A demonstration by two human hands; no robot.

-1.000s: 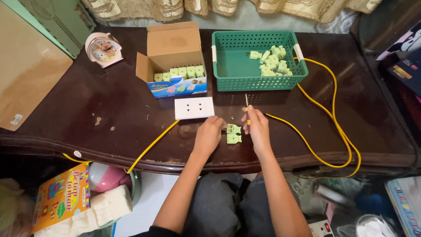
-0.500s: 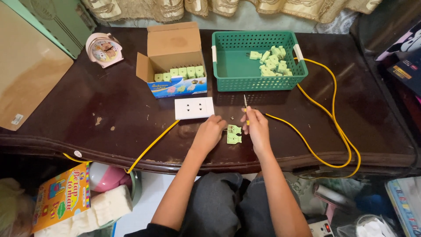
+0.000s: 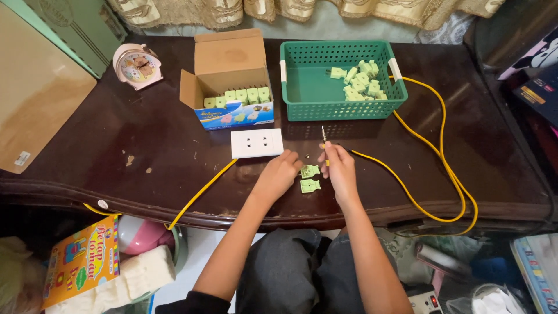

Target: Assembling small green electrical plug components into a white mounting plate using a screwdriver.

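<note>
Hands at small green plastic plug parts, lower centre of a dark wooden table (image 3: 116, 145).

Right hand (image 3: 339, 168) grips a thin screwdriver (image 3: 325, 142); left hand (image 3: 282, 174) curls, fingertips touching the upper part (image 3: 309, 171), the second part (image 3: 310, 186) just below. White socket plate (image 3: 257, 143), yellow cable (image 3: 430, 174) and green basket (image 3: 302, 110) crowd behind.

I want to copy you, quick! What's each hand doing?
Left hand: curled on the table by the green plug halves; grip unclear.
Right hand: closed on a small screwdriver.
</note>
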